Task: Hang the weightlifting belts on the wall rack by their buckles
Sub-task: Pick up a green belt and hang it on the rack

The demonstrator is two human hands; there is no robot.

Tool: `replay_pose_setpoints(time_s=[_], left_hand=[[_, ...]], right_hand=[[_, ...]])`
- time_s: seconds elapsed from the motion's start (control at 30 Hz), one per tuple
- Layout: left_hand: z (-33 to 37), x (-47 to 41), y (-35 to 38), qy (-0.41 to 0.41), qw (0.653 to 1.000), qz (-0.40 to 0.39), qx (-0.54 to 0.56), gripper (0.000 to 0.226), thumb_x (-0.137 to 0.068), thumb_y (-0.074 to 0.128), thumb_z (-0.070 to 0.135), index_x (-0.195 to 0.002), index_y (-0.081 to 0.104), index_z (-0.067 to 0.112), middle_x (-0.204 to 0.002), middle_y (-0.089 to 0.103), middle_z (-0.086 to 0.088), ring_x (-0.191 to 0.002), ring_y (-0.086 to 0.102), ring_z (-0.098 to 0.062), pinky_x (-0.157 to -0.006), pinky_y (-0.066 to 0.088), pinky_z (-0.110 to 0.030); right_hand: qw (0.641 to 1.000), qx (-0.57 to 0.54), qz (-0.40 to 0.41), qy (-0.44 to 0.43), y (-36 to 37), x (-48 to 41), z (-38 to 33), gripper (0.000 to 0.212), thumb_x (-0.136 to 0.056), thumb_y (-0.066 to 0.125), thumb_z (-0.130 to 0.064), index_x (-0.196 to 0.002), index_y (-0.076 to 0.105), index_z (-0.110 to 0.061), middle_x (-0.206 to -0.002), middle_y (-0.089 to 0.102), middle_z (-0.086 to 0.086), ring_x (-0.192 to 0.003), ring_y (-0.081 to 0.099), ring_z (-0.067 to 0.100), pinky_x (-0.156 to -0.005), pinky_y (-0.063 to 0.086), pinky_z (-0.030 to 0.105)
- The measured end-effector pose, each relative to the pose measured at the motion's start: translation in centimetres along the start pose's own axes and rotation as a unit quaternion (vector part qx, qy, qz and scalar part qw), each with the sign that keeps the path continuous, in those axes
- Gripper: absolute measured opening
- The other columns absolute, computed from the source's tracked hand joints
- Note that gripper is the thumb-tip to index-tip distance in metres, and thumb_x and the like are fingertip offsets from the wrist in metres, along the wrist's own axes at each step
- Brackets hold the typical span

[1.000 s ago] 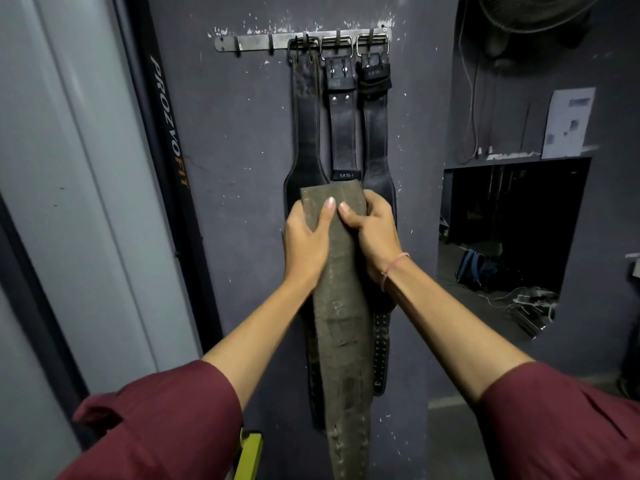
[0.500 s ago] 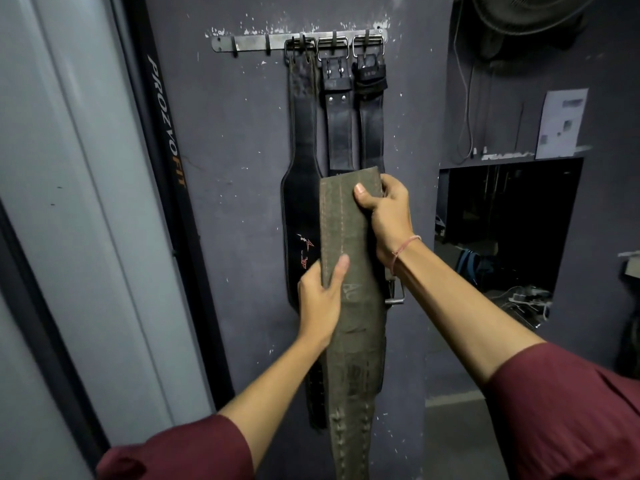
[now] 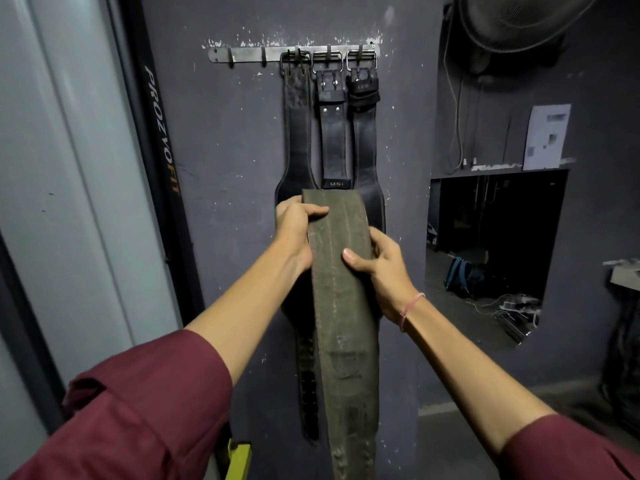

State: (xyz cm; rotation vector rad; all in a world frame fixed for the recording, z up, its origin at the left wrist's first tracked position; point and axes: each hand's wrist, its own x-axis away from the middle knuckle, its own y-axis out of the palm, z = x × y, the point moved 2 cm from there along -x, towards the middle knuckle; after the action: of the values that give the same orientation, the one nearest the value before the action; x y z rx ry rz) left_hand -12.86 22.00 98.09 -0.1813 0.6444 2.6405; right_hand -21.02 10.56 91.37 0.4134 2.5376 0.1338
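Note:
A worn olive-green belt (image 3: pixel 341 306) hangs folded in front of me, its fold at the top and its buckle out of sight. My left hand (image 3: pixel 294 230) grips its upper left edge near the fold. Lower down, my right hand (image 3: pixel 377 268) holds the right edge with the thumb across the front. Above, a metal wall rack (image 3: pixel 242 54) carries three black belts by their buckles: a left one (image 3: pixel 296 133), a middle one (image 3: pixel 334 140) and a right one (image 3: pixel 365 140). Two hooks at the rack's left end are bare.
The rack is fixed to a dark grey wall (image 3: pixel 225 168). A black upright marked PROZVOFIT (image 3: pixel 161 129) stands to the left. On the right, a fan (image 3: pixel 512 22) hangs above an opening (image 3: pixel 491 244) with a blue bag and cables on the floor.
My left hand has climbed from the belt's middle to its top fold. My right hand has slid down from the top to the right edge. The belt has lowered slightly.

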Motion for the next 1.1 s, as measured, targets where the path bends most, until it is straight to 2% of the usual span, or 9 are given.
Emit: replay_pose_setpoints(time_s=[0.27,0.43,0.63,0.7,0.77,0.83,0.9,1.0,1.1], left_hand=[[0.1,0.1,-0.9,0.044,0.999,0.025,0.01,0.034,-0.089,0.055,-0.005,-0.122,0.058,0.0,-0.101,0.07,-0.019,-0.086,0.069,-0.031,-0.072,0.061,-0.05],[-0.6,0.1,-1.1,0.087,0.996,0.004,-0.014,0.027,-0.095,0.052,-0.003,-0.12,0.053,0.008,-0.095,0.067,-0.009,-0.078,0.067,-0.02,-0.065,0.061,-0.037],[-3.0,1.4,-1.6,0.092,0.994,-0.038,-0.04,0.038,-0.09,0.051,-0.01,-0.124,0.049,0.006,-0.111,0.069,-0.016,-0.089,0.068,-0.024,-0.074,0.06,-0.039],[-3.2,0.5,-2.2,0.048,0.998,-0.023,-0.02,0.036,-0.089,0.059,0.007,-0.124,0.053,0.002,-0.111,0.068,-0.02,-0.09,0.069,-0.028,-0.077,0.059,-0.043],[-2.6,-0.1,-2.2,-0.046,0.998,-0.024,-0.023,0.063,-0.083,0.068,0.047,-0.128,0.058,0.004,-0.119,0.068,-0.022,-0.102,0.07,-0.034,-0.09,0.056,-0.052],[-2.0,-0.5,-2.5,-0.114,0.992,-0.021,-0.051,0.076,-0.084,0.054,0.071,-0.122,0.067,0.007,-0.113,0.072,-0.02,-0.099,0.071,-0.034,-0.092,0.055,-0.052],[-1.6,-0.5,-2.8,-0.149,0.987,-0.02,-0.048,0.071,-0.093,0.043,0.066,-0.113,0.07,0.003,-0.107,0.074,-0.019,-0.092,0.071,-0.032,-0.089,0.055,-0.046],[-1.9,-0.7,-2.9,-0.125,0.992,-0.016,-0.025,0.044,-0.097,0.054,0.032,-0.128,0.061,0.001,-0.121,0.068,-0.021,-0.098,0.068,-0.032,-0.08,0.057,-0.043],[-2.7,-0.8,-2.6,-0.057,0.998,-0.019,0.018,0.028,-0.091,0.057,0.007,-0.119,0.056,0.002,-0.106,0.068,-0.02,-0.091,0.067,-0.031,-0.075,0.059,-0.044]], right_hand=[[0.988,0.035,-0.047,0.143,-2.2,7.0,10.0,0.031,-0.079,0.073,0.01,-0.108,0.066,0.009,-0.104,0.075,0.018,-0.091,0.073,0.024,-0.076,0.059,0.03],[0.997,0.015,-0.026,0.069,-0.2,2.8,6.1,0.028,-0.092,0.063,-0.004,-0.12,0.062,-0.003,-0.113,0.073,0.009,-0.104,0.07,0.024,-0.087,0.058,0.035],[0.998,-0.025,0.054,0.033,2.1,-3.3,-1.2,0.031,-0.093,0.064,-0.009,-0.122,0.058,0.002,-0.117,0.068,0.025,-0.109,0.066,0.04,-0.09,0.057,0.05],[0.998,-0.011,0.06,0.029,2.6,-3.4,-1.5,0.03,-0.089,0.066,-0.002,-0.118,0.059,0.003,-0.113,0.068,0.025,-0.106,0.067,0.04,-0.088,0.058,0.051],[0.998,-0.005,0.057,0.014,3.0,-2.5,-1.1,0.03,-0.088,0.065,0.003,-0.117,0.058,0.003,-0.107,0.07,0.019,-0.097,0.071,0.029,-0.084,0.06,0.044],[0.999,-0.006,0.047,-0.001,3.2,-1.6,-0.6,0.033,-0.087,0.065,0.006,-0.118,0.054,0.003,-0.099,0.07,0.01,-0.09,0.07,0.02,-0.081,0.061,0.04],[1.0,-0.008,0.026,-0.004,3.0,-1.0,-0.2,0.037,-0.086,0.065,0.009,-0.119,0.051,0.0,-0.096,0.071,0.004,-0.087,0.07,0.016,-0.078,0.062,0.038],[1.0,0.008,0.014,0.002,2.0,-0.8,0.0,0.037,-0.085,0.064,0.011,-0.117,0.052,-0.001,-0.093,0.071,0.004,-0.083,0.07,0.015,-0.071,0.061,0.035],[0.999,0.02,0.032,0.03,1.4,-1.3,-0.1,0.03,-0.089,0.068,-0.009,-0.112,0.053,0.002,-0.096,0.069,0.01,-0.086,0.068,0.022,-0.078,0.06,0.042]])
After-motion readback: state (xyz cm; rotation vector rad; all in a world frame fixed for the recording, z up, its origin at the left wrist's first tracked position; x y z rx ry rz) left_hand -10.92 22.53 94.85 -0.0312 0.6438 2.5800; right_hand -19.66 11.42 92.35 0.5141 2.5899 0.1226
